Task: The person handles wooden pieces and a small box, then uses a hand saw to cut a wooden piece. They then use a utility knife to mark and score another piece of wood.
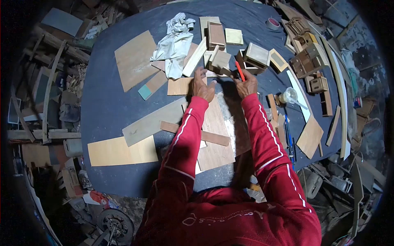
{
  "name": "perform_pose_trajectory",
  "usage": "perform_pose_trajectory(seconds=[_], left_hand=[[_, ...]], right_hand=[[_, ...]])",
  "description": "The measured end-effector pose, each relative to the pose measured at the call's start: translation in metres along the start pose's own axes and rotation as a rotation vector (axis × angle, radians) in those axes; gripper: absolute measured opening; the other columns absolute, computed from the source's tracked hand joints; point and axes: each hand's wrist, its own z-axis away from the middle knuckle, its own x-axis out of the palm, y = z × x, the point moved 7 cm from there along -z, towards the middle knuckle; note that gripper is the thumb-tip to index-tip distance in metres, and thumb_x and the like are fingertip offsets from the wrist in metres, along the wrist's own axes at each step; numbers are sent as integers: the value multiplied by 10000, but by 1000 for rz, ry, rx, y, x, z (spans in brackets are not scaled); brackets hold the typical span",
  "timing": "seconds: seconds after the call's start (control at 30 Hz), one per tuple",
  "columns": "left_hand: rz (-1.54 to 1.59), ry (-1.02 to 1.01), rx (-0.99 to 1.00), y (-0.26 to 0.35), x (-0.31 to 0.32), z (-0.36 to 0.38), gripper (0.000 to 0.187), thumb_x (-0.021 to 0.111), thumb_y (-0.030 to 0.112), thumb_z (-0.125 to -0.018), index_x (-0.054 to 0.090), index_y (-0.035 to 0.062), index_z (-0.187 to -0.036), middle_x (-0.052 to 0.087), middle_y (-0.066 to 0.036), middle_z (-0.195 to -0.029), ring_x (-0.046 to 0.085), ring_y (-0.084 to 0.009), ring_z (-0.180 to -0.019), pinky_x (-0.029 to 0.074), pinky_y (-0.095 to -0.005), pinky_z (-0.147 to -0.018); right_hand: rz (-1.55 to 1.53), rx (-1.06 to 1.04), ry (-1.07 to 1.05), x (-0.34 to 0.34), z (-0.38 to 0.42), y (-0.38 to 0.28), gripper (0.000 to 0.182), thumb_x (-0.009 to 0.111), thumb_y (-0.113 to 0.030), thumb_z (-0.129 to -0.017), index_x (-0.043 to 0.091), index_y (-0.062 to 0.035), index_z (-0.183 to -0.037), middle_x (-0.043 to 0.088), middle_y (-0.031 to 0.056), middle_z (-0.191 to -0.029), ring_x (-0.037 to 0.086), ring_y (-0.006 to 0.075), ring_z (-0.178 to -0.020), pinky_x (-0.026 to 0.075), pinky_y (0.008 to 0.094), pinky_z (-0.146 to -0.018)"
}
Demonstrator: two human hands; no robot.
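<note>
My left hand (202,87) is over the middle of the table, its thumb and fingers apart with nothing seen in them. It is just above a light wooden board (179,87). My right hand (246,86) is closed around a slim orange-red tool (239,70), which points away from me; its exact kind is not clear. Ahead of the hands lie a small open wooden box (218,60) and, to the right, another box with a pale wooden top (257,55). A brown upright box (216,35) stands farther back.
A crumpled white cloth (174,49) lies on a brown panel at the back left. Below my forearms are a grey board (154,121) and a narrow strip (215,138). At right are a plastic cup (288,96), pens (288,131), a tape roll (272,23) and wooden models (310,60).
</note>
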Motion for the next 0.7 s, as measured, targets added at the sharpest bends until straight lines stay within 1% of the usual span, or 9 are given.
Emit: perform_pose_trajectory(seconds=[0.03, 0.07, 0.1, 0.17, 0.2, 0.43, 0.47, 0.57, 0.7], left_hand=[[-6, -3, 30, 0, 2, -6, 720, 698, 48, -733, 343, -17, -1357, 524, -225, -1273, 517, -330, -1171, 469, -413, -936], [-21, -25, 26, -2, 5, -12, 756, 682, 45, -716, 312, -9, -1373, 474, -235, -1341, 462, -364, -1253, 420, -431, -1012], [-19, -22, 17, -5, 6, -17, 756, 682, 45, -716, 312, -9, -1373, 474, -235, -1341, 462, -364, -1253, 420, -431, -1012], [-59, 3, 125, 3, 8, -24, 743, 653, 42, -705, 322, -1, -1368, 464, -235, -1365, 439, -393, -1280, 353, -438, -1078], [-47, -7, 93, 0, 10, -25, 729, 621, 34, -704, 324, -5, -1369, 452, -246, -1385, 417, -405, -1303, 303, -416, -1117], [-103, -93, -4, -10, 23, -39, 778, 586, 50, -693, 341, -5, -1429, 449, -294, -1384, 445, -427, -1279, 334, -376, -1099], [-106, -59, 33, -8, 23, -40, 762, 568, 53, -689, 368, -9, -1423, 510, -316, -1309, 498, -435, -1221, 378, -383, -1057], [-131, -79, -18, -15, 28, -43, 743, 565, 54, -687, 386, -25, -1404, 564, -325, -1224, 546, -444, -1151, 414, -390, -1012], [-139, -70, 33, -18, 30, -43, 734, 561, 55, -687, 392, -33, -1396, 585, -327, -1181, 568, -447, -1109, 433, -391, -982]], right_hand=[[3, 1, -8, 5, -7, 5, 304, 760, -137, -728, 672, -58, -1008, 656, 140, -778, 590, 247, -663, 489, 348, -665], [28, -54, 4, 8, -14, 6, 311, 746, -118, -720, 670, -60, -1016, 660, 145, -780, 606, 264, -673, 493, 352, -668], [52, -107, 15, 11, -17, 7, 320, 731, -99, -712, 669, -63, -1024, 663, 150, -783, 622, 281, -684, 497, 357, -672], [153, -30, -41, 16, -23, 4, 338, 709, -82, -700, 670, -77, -1035, 675, 163, -803, 649, 308, -720, 508, 357, -695], [148, -39, -32, 19, -26, 4, 336, 712, -88, -699, 671, -78, -1032, 678, 166, -809, 659, 310, -734, 511, 357, -699], [203, -114, -59, 33, -39, 3, 352, 731, -90, -692, 677, -76, -1039, 692, 164, -846, 671, 309, -762, 516, 358, -725], [143, -112, -46, 35, -40, 6, 352, 732, -90, -693, 677, -74, -1040, 691, 160, -854, 669, 306, -765, 515, 354, -727], [95, -113, -55, 38, -42, 12, 354, 736, -89, -696, 677, -70, -1045, 689, 158, -871, 667, 299, -776, 513, 350, -733], [118, -147, -71, 40, -40, 10, 364, 739, -83, -696, 676, -67, -1055, 687, 160, -876, 669, 283, -782, 512, 350, -735]])
